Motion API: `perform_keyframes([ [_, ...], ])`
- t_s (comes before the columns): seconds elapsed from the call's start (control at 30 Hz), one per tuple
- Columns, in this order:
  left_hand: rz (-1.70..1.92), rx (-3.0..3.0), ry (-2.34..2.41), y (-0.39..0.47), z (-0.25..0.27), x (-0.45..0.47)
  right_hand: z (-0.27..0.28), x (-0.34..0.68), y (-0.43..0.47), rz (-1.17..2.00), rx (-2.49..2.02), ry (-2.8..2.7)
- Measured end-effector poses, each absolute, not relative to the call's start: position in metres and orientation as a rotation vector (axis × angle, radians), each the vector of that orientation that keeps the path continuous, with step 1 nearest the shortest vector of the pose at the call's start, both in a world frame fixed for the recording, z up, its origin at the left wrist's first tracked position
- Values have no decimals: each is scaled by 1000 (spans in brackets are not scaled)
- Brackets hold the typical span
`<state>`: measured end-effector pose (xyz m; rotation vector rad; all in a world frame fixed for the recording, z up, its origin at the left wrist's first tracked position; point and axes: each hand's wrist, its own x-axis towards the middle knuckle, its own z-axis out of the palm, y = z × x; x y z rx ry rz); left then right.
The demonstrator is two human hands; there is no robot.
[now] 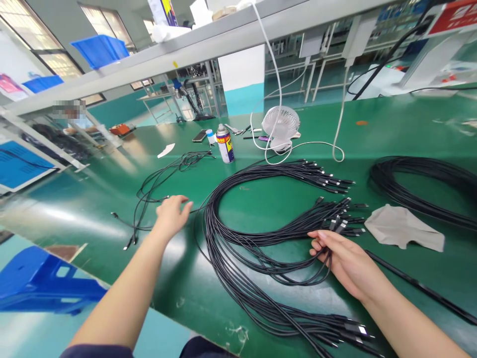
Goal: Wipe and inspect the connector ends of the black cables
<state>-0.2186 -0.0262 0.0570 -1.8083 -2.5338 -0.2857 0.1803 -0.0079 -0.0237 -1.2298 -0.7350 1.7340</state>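
Note:
A large bundle of black cables (212,214) curves in a C shape across the green table, its metal-tipped plugs (331,181) fanned out on the right side. My right hand (339,256) is closed on a black cable (323,268) beside the middle group of plugs; part of the cable is hidden by the fingers. Left of the bundle, my left hand (172,216) hovers low with thumb and fingers apart. Near it lie several loose black cables (143,191), and one thin cable runs from beside its thumb toward the bundle.
Behind the bundle stand a spray can (225,144) and a small white fan (281,124) with a white cord. A grey cloth (404,226) and another coil of black cable (395,186) lie right. A blue stool (40,283) stands lower left. A person (76,124) sits far left.

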Motion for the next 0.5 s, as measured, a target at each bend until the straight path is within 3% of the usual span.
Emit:
perform_keyframes([
  [0.27, -251, -2152, -2466, 12, 20, -212, -23, 183, -7, 1763, -1211, -775],
  [0.5, -444, -2038, -2558, -13, 40, -272, -17, 180, -7, 1771, -1223, -779],
])
